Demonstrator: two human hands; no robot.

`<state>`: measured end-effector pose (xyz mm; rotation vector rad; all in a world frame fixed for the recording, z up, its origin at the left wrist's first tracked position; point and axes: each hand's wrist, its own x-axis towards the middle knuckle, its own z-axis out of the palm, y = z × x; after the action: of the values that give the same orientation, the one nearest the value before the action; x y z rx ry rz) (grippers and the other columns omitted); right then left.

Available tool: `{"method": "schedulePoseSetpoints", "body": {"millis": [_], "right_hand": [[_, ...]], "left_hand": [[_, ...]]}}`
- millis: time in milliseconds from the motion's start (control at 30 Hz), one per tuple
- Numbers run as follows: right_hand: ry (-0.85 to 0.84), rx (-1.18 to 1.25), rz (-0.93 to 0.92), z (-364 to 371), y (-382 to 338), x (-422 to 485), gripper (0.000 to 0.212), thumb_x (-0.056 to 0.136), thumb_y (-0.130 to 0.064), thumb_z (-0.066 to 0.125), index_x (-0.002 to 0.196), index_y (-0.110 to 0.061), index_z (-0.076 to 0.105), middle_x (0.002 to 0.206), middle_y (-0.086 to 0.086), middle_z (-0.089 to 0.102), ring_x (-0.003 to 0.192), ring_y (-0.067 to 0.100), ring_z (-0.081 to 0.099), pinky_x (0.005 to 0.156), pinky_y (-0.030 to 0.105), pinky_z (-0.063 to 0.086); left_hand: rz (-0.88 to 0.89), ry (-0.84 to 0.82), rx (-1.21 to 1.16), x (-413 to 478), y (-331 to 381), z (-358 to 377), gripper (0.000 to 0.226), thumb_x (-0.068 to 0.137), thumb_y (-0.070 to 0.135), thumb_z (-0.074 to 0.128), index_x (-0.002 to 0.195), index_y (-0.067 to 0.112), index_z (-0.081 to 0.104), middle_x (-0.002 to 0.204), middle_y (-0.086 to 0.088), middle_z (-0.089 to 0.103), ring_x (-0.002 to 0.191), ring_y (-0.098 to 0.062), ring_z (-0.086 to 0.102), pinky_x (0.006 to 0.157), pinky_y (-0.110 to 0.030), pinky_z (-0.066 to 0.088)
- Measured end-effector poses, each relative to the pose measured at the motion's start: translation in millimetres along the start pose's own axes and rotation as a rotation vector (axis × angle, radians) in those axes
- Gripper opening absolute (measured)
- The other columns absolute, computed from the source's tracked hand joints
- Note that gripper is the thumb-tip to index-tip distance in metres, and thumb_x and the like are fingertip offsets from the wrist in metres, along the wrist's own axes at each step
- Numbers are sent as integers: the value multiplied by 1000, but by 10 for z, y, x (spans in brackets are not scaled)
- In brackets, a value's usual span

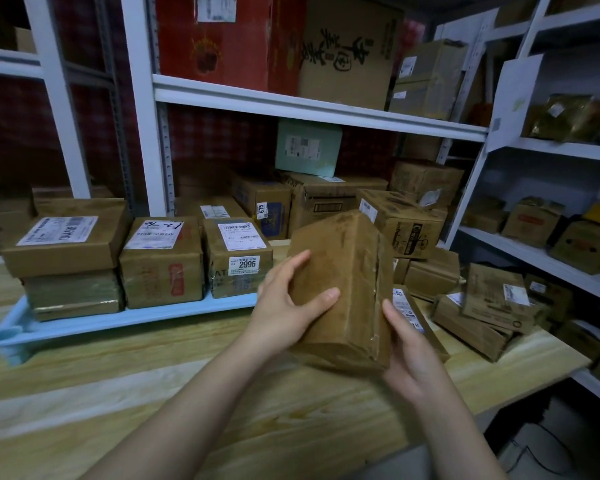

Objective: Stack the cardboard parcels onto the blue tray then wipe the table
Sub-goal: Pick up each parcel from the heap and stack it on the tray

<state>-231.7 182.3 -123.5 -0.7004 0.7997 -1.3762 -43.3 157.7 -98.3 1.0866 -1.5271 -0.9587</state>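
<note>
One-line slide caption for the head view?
Left hand and right hand hold a cardboard parcel over the wooden table, beside the blue tray carrying stacked parcels.

White shelving [309, 107] stands against a red backdrop [215, 136].

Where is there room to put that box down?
The held box would fit on the bare table in front of the blue tray. The tray's row is full of boxes; only their tops and a thin front strip are free. The table's right end is crowded with piled boxes.
</note>
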Motion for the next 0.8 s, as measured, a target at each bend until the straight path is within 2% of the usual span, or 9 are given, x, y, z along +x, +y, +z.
{"method": "schedulePoseSetpoints", "body": {"millis": [67, 167, 267, 333, 467, 533, 600, 700, 800], "right_hand": [[26, 39, 31, -2, 9, 5, 41, 93, -29, 54, 128, -10, 63, 122, 20, 69, 117, 35, 63, 99, 50, 47], [83, 47, 53, 0, 47, 79, 42, 98, -36, 51, 132, -12, 61, 124, 19, 68, 119, 37, 61, 99, 52, 48], [107, 80, 25, 84, 65, 167, 46, 96, -37, 54, 137, -17, 56, 128, 18, 66, 123, 38, 58, 97, 61, 48], [124, 73, -22, 117, 80, 247, 40, 99, -32, 54, 138, -23, 54, 131, 17, 64, 125, 39, 57, 98, 69, 44], [113, 23, -37, 299, 112, 349, 30, 102, -25, 50, 128, -23, 63, 122, 12, 70, 114, 32, 65, 90, 54, 54], [115, 28, -44, 415, 110, 353, 29, 99, -33, 51, 122, -22, 66, 112, 8, 75, 105, 26, 68, 88, 48, 55], [82, 33, -69, 495, 73, 363, 36, 98, -45, 46, 120, -25, 68, 116, 7, 74, 108, 23, 68, 94, 46, 51], [92, 33, -113, 569, -8, 406, 38, 100, -45, 45, 123, -24, 66, 125, 7, 70, 119, 24, 62, 107, 48, 43], [124, 35, -151, 663, -27, 437, 30, 100, -40, 49, 115, -23, 68, 120, 6, 72, 122, 25, 60, 112, 51, 39]], "left_hand": [[-86, 70, 68, -8, 7, 4, 86, 66, 60, 78, 141, 43, 38, 149, 7, 31, 137, -15, 32, 116, -43, 30], [-114, 123, -5, -6, 9, -54, 89, 63, 57, 81, 139, 38, 40, 147, 4, 34, 131, -13, 39, 114, -41, 33], [-112, 157, -100, -16, 17, -165, 72, 67, 40, 85, 129, 35, 49, 139, 4, 39, 119, -6, 46, 111, -37, 39], [-67, 151, -193, -29, 44, -259, 58, 73, 28, 83, 123, 31, 56, 132, 7, 51, 118, -3, 50, 106, -30, 42], [-22, 58, -211, -104, 121, -552, 51, 74, 30, 81, 120, 42, 60, 131, 20, 54, 118, 5, 48, 93, -23, 46], [27, 16, -190, -147, 138, -691, 58, 75, 22, 81, 125, 42, 57, 136, 25, 47, 112, 17, 46, 87, -14, 47], [64, -14, -216, -186, 161, -777, 62, 78, 9, 78, 130, 35, 55, 136, 23, 47, 106, 20, 51, 81, -9, 49], [117, -20, -234, -179, 192, -796, 66, 81, -3, 71, 134, 32, 53, 135, 17, 50, 106, 15, 57, 89, -17, 52], [169, 48, -185, -107, 156, -776, 61, 84, -4, 68, 132, 31, 54, 142, 14, 42, 119, 8, 50, 97, -24, 51]]}}
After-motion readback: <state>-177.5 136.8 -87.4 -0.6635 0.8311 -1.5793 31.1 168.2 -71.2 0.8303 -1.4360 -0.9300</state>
